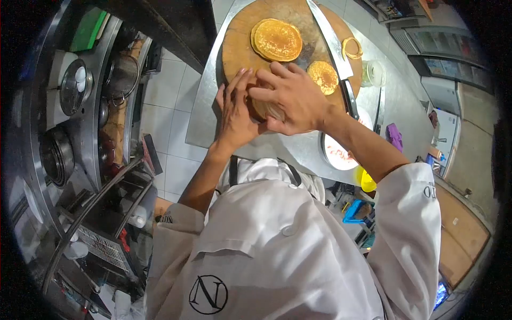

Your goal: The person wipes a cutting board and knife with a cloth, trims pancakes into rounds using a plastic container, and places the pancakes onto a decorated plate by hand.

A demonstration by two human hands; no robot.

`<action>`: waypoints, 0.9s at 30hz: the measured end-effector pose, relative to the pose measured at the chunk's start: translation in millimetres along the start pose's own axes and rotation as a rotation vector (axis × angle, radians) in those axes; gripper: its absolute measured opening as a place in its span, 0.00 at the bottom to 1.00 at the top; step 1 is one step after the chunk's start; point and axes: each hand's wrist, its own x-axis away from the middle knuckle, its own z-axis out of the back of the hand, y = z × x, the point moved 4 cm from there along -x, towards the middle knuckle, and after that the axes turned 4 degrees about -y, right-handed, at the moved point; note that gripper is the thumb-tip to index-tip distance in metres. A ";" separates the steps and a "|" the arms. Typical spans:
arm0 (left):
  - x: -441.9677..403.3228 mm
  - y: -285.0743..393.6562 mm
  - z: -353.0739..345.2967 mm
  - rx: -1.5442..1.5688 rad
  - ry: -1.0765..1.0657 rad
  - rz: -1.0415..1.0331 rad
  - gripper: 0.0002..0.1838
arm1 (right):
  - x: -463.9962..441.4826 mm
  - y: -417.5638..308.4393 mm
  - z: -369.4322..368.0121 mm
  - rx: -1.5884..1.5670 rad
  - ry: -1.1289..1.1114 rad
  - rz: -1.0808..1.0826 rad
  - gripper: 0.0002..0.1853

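Note:
On a round wooden board point(237, 45) lie a stack of golden pancakes point(276, 40) and a smaller round pancake point(322, 77). My right hand point(296, 98) is curled over a round, partly see-through thing point(274, 111) at the board's near edge; the fingers hide most of it. My left hand point(238, 113) rests against its left side, fingers close together. A large knife point(332, 40) with a black handle lies along the board's right side. Beside the blade is a ring of pancake point(352, 48).
The board stands on a metal table point(200, 120). To its right are a glass jar point(374, 73), a white plate point(337, 153) with reddish bits, a purple cloth point(394, 136) and a yellow container point(366, 180). Shelves with pots point(121, 77) stand at the left.

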 end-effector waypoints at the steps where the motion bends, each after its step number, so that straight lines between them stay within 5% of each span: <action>1: 2.8 1.8 1.4 -0.001 -0.005 -0.004 0.70 | -0.1 -1.5 -1.5 0.000 0.008 -0.004 0.32; 8: 9.4 28.4 16.3 -0.055 -0.057 0.147 0.68 | 4.8 -14.0 -5.6 0.022 0.073 -0.202 0.34; 15: 8.2 35.9 6.5 -0.085 -0.089 0.153 0.66 | 9.0 -4.3 -3.8 -0.077 0.068 -0.040 0.34; 19: 2.8 36.6 9.0 -0.035 -0.100 0.183 0.65 | 12.2 -4.6 -4.0 -0.067 0.168 -0.228 0.31; 22: -13.4 43.5 21.1 0.069 -0.103 0.152 0.58 | 14.4 0.1 3.2 -0.148 0.253 -0.221 0.27; 24: -15.3 24.9 19.9 0.376 -0.180 0.349 0.50 | 13.6 6.6 4.9 -0.256 0.314 -0.230 0.24; 25: -16.9 17.3 17.7 0.497 -0.132 0.397 0.38 | 12.2 16.6 9.3 -0.438 0.492 -0.257 0.22; 27: -28.0 8.8 18.3 0.544 -0.149 0.439 0.32 | 22.4 29.1 28.1 -0.628 0.768 -0.380 0.16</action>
